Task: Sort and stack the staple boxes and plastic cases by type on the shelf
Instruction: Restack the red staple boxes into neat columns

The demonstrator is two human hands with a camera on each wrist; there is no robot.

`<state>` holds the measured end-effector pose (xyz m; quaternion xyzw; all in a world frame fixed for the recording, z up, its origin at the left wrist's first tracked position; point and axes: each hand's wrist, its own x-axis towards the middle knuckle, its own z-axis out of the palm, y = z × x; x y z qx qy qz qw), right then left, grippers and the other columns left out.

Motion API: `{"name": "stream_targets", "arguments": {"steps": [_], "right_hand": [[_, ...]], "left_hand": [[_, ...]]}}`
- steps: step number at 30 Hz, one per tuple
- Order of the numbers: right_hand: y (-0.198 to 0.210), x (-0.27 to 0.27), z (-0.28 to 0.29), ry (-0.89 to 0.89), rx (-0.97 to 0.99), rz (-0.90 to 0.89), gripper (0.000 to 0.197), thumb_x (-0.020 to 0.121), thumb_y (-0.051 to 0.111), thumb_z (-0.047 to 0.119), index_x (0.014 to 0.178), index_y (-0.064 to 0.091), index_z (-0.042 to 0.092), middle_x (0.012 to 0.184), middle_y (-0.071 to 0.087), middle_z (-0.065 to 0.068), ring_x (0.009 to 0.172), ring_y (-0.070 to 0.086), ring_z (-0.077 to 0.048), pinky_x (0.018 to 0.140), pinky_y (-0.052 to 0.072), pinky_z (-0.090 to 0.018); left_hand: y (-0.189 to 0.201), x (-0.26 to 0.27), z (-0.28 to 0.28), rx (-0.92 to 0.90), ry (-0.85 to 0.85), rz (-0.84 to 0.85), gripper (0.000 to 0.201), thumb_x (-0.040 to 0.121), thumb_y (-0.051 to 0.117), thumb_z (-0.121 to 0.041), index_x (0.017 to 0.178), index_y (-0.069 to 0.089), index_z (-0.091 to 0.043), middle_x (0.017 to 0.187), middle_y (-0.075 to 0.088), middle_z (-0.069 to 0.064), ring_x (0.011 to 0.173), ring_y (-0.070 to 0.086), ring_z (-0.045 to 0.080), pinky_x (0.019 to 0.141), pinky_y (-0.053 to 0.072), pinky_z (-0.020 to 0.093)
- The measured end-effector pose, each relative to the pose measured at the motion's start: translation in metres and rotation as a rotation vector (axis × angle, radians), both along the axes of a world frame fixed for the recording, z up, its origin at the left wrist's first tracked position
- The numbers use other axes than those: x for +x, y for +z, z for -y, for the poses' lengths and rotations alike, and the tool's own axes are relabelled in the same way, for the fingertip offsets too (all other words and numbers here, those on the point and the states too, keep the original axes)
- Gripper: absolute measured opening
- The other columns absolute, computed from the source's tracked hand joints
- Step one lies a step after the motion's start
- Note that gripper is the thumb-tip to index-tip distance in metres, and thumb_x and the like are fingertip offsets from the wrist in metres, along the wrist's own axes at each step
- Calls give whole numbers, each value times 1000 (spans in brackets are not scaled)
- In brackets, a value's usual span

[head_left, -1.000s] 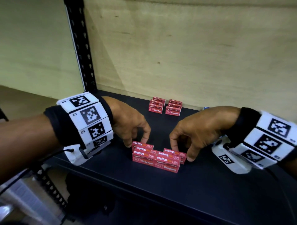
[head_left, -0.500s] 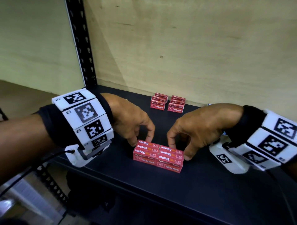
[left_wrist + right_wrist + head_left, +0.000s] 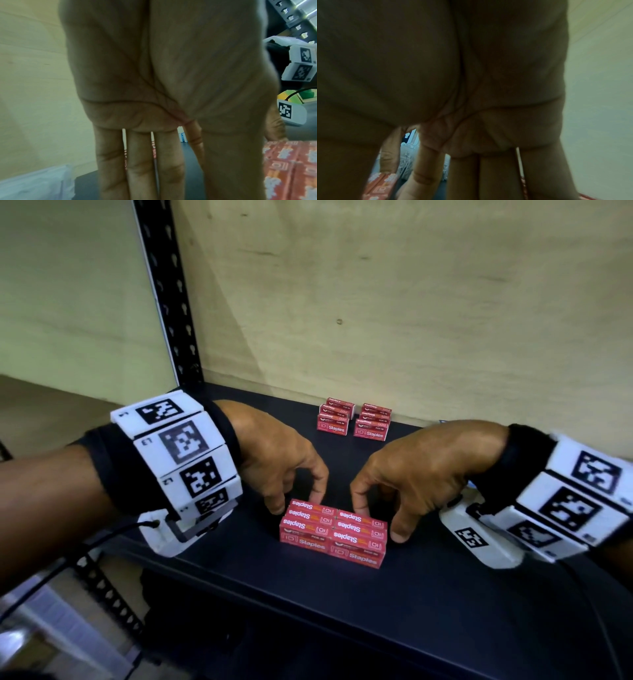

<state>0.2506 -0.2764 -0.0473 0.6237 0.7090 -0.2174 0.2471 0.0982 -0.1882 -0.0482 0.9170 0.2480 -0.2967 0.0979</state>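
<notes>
Both hands have closed in on the near block of red staple boxes [image 3: 334, 531] on the shelf [image 3: 445, 604]. Left hand [image 3: 277, 460] pinches its left end, right hand [image 3: 416, 474] its right; a second red stack [image 3: 354, 421] sits far back

A storeroom or stockroom setting was indicated. A black metal shelf [image 3: 428, 594] was seen, carried by a slotted black upright [image 3: 168, 292] of the boltless racking kind, with a plain plywood back panel [image 3: 411, 302] behind it. Small red boxes printed "Staples" [image 3: 334, 530] were set in neat blocks on the shelf, with a second block [image 3: 354, 421] at the back against the panel. More perforated racking [image 3: 291, 16] was glimpsed in the left wrist view. Office-supply stock was suggested.
</notes>
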Motion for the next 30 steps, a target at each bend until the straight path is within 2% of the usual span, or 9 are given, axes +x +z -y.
{"name": "stream_targets", "arguments": {"steps": [2, 5, 6, 9, 13, 16, 23, 26, 30], "right_hand": [[1, 2, 0, -7, -2, -2, 42, 80, 81, 29, 115, 63, 42, 93, 59, 19, 82, 55, 3, 71, 46, -22], [5, 7, -3, -24, -20, -15, 43, 81, 79, 28, 119, 62, 41, 99, 62, 16, 85, 58, -2, 55, 47, -10], [6, 9, -4, -33, -32, -24, 44, 82, 79, 28, 120, 61, 40, 102, 63, 14, 89, 60, -5, 59, 48, -10], [13, 17, -12, -58, -41, -66, 44, 83, 78, 29, 123, 61, 36, 114, 67, 8, 101, 63, -10, 88, 51, -25], [31, 37, -32, -103, 68, -81, 40, 84, 77, 32, 121, 63, 31, 108, 74, 7, 100, 68, -10, 91, 50, -27], [41, 58, -55, -151, 154, -31, 34, 83, 77, 35, 115, 66, 31, 103, 75, 4, 98, 69, -14, 94, 51, -32], [32, 91, -107, -220, 233, 63, 15, 81, 78, 27, 92, 68, 31, 85, 75, 4, 85, 68, -16, 86, 55, -34], [20, 93, -123, -207, 203, 108, 22, 83, 78, 25, 103, 72, 20, 76, 69, 7, 77, 64, -14, 78, 52, -28], [8, 93, -135, -187, 109, 133, 24, 91, 67, 10, 112, 71, 2, 70, 63, 2, 67, 57, -14, 62, 46, -22]], "left_hand": [[0, 1, -1, -8, 24, -2, 44, 86, 72, -21, 118, 54, -44, 114, 67, -6, 100, 63, 6, 78, 49, 20], [3, 4, -5, -22, 59, -11, 47, 86, 72, -16, 121, 54, -42, 118, 64, -6, 102, 62, 6, 73, 46, 16], [4, 5, -7, -25, 64, -17, 47, 85, 72, -15, 121, 54, -41, 119, 64, -6, 102, 62, 6, 75, 46, 17], [9, 13, -15, -26, 79, -11, 43, 85, 72, -13, 120, 58, -34, 116, 66, -6, 101, 63, 8, 79, 47, 19], [24, 30, -32, 45, 96, 82, 30, 84, 73, -20, 112, 62, -26, 101, 71, -6, 91, 63, 11, 86, 49, 28], [36, 46, -49, 114, 104, 131, 26, 86, 71, -22, 111, 63, -24, 101, 72, -3, 97, 65, 15, 89, 50, 32], [37, 87, -92, 222, 100, 154, 19, 86, 69, -21, 105, 64, -25, 101, 73, -4, 100, 64, 15, 89, 49, 32], [29, 102, -102, 212, 80, 94, 22, 87, 69, -19, 107, 62, -23, 98, 71, -5, 99, 63, 15, 90, 50, 33], [20, 118, -109, 246, 51, 33, 32, 87, 71, -22, 118, 62, -19, 78, 54, -11, 77, 51, 9, 65, 41, 22]]}}
